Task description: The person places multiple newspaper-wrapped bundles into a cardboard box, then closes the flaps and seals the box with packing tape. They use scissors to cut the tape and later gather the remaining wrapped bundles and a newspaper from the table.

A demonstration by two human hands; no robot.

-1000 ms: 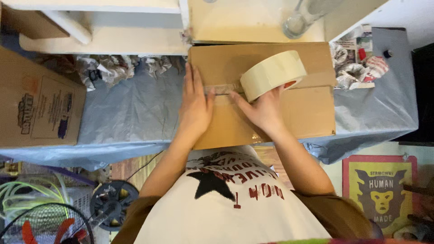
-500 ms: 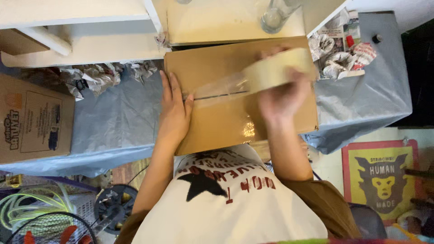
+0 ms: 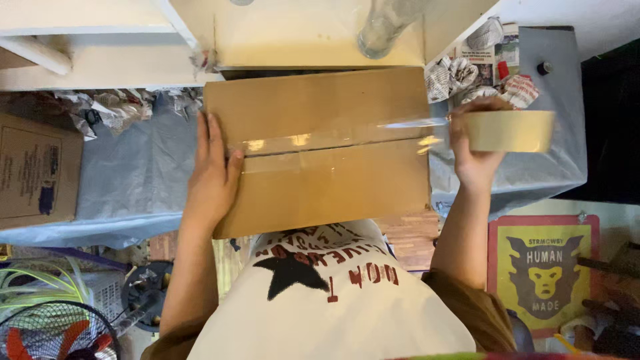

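One closed cardboard box (image 3: 320, 150) lying flat on a table under grey-blue sheeting (image 3: 133, 173), two top flaps meeting at a seam across the middle. One strip of clear tape (image 3: 313, 141) laid shiny along that seam, running off the box's right edge to the roll. One roll of tan packing tape (image 3: 510, 131), held just beyond the right end of the box, seen edge-on. Right hand (image 3: 477, 150) wrapped around the roll's left side, fingers closed on it, tape stretched taut between roll and box. Left hand (image 3: 213, 173) flat and open on the box's left end, palm down, fingers spread toward the far edge, thumb beside the start of the tape; gripping nothing, only pressing.

One second cardboard carton (image 3: 37, 170) at the left edge of the table, brown, with a dark printed panel on its side. Crumpled newspaper in two heaps: one (image 3: 113, 110) at far left behind the sheeting, one (image 3: 480, 73) at far right beside the box's corner. One clear glass bottle (image 3: 387, 27) standing on the pale shelf beyond the box. One small dark cap (image 3: 545, 67) on the sheeting at far right. One rectangular red mat (image 3: 543, 270) on the floor at lower right, with a yellow shield shape and an animal face. One fan (image 3: 57, 333) with red blades at lower left.
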